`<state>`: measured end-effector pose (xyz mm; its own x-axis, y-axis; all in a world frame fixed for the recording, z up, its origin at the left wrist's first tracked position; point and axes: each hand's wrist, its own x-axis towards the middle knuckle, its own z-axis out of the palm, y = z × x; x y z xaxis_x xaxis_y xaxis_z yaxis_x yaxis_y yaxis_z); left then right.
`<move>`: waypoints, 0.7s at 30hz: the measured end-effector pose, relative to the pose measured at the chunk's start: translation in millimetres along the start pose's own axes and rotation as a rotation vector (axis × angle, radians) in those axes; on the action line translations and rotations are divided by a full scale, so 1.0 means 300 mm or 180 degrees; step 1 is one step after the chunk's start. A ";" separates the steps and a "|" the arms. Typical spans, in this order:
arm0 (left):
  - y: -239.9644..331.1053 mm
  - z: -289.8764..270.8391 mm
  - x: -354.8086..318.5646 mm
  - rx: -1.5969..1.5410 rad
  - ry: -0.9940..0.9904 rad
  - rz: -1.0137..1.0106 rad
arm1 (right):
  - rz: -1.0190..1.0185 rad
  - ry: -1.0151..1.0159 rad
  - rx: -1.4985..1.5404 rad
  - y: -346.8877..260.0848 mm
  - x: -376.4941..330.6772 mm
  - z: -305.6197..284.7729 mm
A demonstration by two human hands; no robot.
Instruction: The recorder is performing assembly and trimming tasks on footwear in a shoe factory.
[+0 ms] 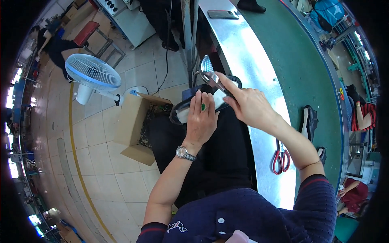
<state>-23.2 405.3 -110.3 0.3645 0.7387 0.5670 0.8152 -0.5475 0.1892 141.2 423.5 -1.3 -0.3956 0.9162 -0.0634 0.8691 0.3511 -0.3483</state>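
A dark shoe (182, 116) with a white surface facing up lies across my lap. Over it rests my left hand (201, 117), the fingers pressed together across its white part and a watch on the wrist. My right hand (252, 106) is closed around the dark handle of a metal hammer (211, 77). Its shiny, broad head is raised above the far end of the shoe, just beyond my left fingertips. My hands partly cover the shoe, so its full outline is hidden.
Left of my legs stands an open cardboard box (131, 125) with dark contents. Beyond it is a fan (93, 73). On the metal ledge (259, 60) lie red-handled scissors (280, 162) and a phone (223, 14). More shoes (308, 123) sit on the green conveyor belt (283, 52).
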 end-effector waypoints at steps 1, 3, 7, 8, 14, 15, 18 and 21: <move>0.000 0.000 0.001 -0.0005 0.0006 -0.0009 | 0.0007 0.0288 0.0263 -0.019 -0.002 0.000; 0.001 -0.002 0.003 -0.0185 0.0069 -0.0088 | 0.0076 0.0413 0.0258 -0.004 -0.004 0.048; 0.019 -0.116 0.081 -0.0984 -0.0614 -0.1131 | 0.0126 -0.0200 -0.0208 0.031 0.004 0.073; -0.001 -0.133 0.073 -0.0377 -0.0782 -0.0915 | 0.0028 -0.0162 -0.0255 0.032 0.004 0.072; -0.027 -0.071 -0.018 -0.0145 -0.0440 -0.0351 | -0.0042 0.0098 -0.0067 -0.016 -0.001 0.018; -0.030 -0.066 -0.029 -0.0134 -0.0447 -0.0373 | -0.0060 0.0082 -0.0059 -0.034 -0.001 0.030; -0.027 -0.049 -0.039 0.0189 -0.0278 -0.0063 | 0.0080 0.0352 -0.0109 -0.055 -0.014 0.078; -0.028 -0.022 -0.059 0.0414 -0.0222 -0.0053 | -0.0129 -0.0203 -0.0509 -0.029 0.009 0.088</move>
<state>-39.6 394.2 -116.5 0.3773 0.7752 0.5067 0.8711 -0.4828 0.0900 124.9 417.7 -23.2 -0.4450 0.8884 -0.1132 0.8862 0.4185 -0.1988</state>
